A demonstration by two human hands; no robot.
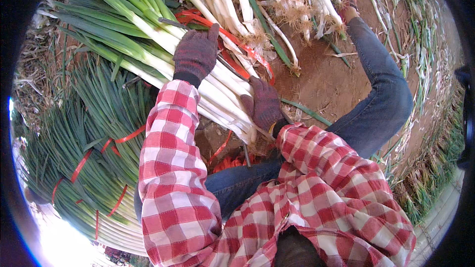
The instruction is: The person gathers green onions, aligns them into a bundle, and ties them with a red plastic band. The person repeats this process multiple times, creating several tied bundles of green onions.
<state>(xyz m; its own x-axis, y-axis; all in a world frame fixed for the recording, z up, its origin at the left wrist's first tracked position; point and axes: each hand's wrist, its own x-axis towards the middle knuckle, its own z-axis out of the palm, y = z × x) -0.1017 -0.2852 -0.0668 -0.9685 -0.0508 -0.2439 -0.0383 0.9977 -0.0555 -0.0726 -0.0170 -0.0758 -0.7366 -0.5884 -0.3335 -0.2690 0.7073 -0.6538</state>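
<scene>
Long-stemmed green onions (159, 63), with thick white stalks and dark green leaves, lie slantwise in front of me. My left hand (196, 55), in a dark knitted glove, grips across the bundle where green turns to white. My right hand (264, 104), gloved alike, holds the white stalks near their root ends. A red plastic strip (256, 53) runs loosely along the far side of the bundle, past both hands. Thin metal rods (172, 23) show beside the stalks; one rod end (246, 155) sticks out below the roots. The fingers' undersides are hidden.
Bundles tied with red strips (81, 167) are stacked at lower left. Loose onions with rooty ends (289, 7) lie at the top on brown soil (319, 81). More red strips (230, 163) sit by my leg. My bent knee (393, 92) is at right.
</scene>
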